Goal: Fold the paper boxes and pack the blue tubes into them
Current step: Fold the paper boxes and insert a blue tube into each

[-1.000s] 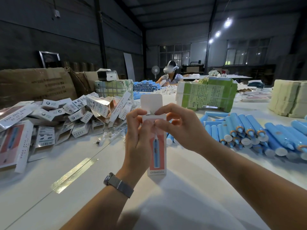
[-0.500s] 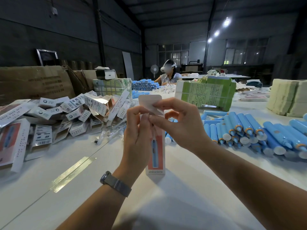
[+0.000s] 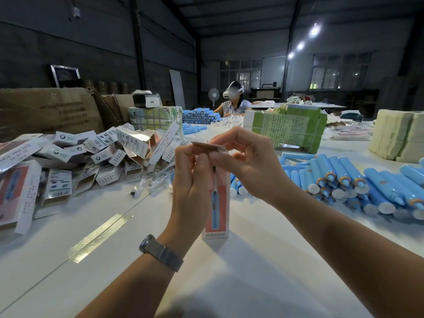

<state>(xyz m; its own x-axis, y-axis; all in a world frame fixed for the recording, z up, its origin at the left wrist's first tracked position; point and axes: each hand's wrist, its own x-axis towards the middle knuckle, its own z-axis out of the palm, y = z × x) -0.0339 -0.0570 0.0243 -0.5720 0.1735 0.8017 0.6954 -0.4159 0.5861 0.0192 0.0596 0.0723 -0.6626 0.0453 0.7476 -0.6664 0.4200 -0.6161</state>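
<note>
A tall pink paper box (image 3: pixel 218 210) with a blue tube printed on its front stands upright on the white table (image 3: pixel 241 283) at the centre. My left hand (image 3: pixel 191 180) grips the box's upper part. My right hand (image 3: pixel 250 161) pinches the box's top flap (image 3: pixel 207 146), which lies bent down almost flat over the opening. Loose blue tubes (image 3: pixel 339 180) with white caps and orange rings are heaped on the table to the right. Whether a tube sits inside the box is hidden.
A pile of folded and flat paper boxes (image 3: pixel 91 154) covers the table's left side. Green packs (image 3: pixel 286 127) and cream stacks (image 3: pixel 399 134) stand behind the tubes. A person (image 3: pixel 232 103) with a headset sits at the far end. Strips of tape (image 3: pixel 101 237) lie on the table.
The top flap, upright one second ago, has been bent forward and down over the box's opening by my right hand. Both hands stayed on the box.
</note>
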